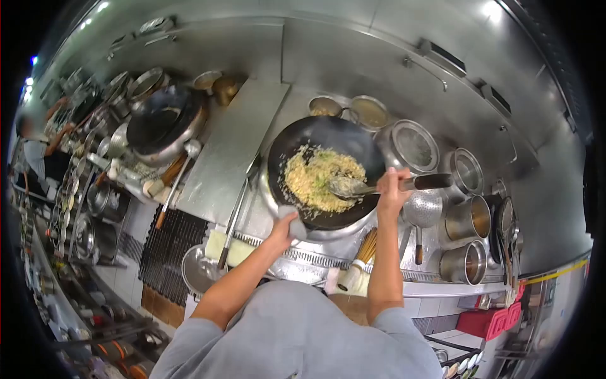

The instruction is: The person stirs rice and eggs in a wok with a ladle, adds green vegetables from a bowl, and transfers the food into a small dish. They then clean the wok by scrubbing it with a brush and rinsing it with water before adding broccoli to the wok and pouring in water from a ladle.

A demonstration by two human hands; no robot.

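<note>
A large black wok (372, 151) sits on the range in front of me, tilted slightly, with fried rice (309, 177) and green bits spread across its bottom. My left hand (281, 232) is closed around a folded grey cloth (293, 222), pressed against the wok's near-left rim. With my right hand (392, 192) I grip a metal ladle (360, 191) partway along its handle. Its bowl rests in the rice, while the dark end of the handle points right, past my fist. The hand is above the wok's right rim.
A perforated skimmer (423, 211) and steel pots (467, 218) stand right of the wok. A bamboo brush (363, 256) lies at the front edge. A long-handled tool (238, 211) lies left. Another wok (165, 120) stands farther left, and a person (39, 148) works at the far left.
</note>
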